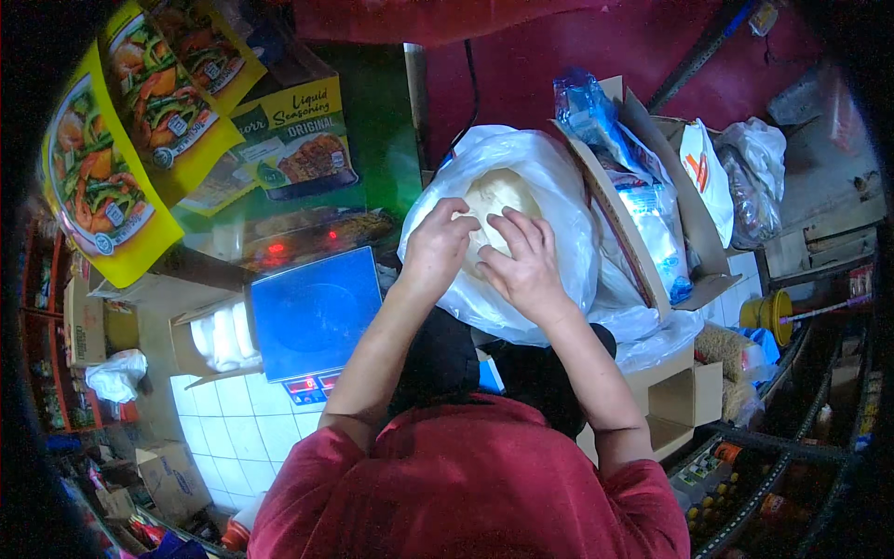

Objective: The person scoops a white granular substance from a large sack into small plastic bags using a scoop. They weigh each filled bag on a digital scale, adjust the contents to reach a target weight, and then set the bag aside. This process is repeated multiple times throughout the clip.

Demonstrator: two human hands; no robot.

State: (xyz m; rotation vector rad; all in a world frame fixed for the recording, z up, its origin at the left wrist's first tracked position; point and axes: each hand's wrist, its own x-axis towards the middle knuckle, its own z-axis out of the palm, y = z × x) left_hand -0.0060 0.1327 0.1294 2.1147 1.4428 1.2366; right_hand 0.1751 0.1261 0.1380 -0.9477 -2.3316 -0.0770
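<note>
Before me stands a large white plastic bag, its mouth spread wide around a pale, cream-coloured content that looks like powder or a smooth mass. My left hand is over the left side of the bag's mouth with its fingers curled. Just to its right, my right hand is bent over the same opening, fingers spread and curved. The fingertips of both hands point at each other; whether they pinch thin plastic or the pale content cannot be told. A digital scale with a blue platform is left of my forearms, its red display lit.
An open cardboard box with blue-and-white plastic packs stands against the bag's right side. Yellow seasoning packets hang at upper left. Left of the scale, a carton holds white bundles. Another open carton lies low on the right, near shelves of bottles.
</note>
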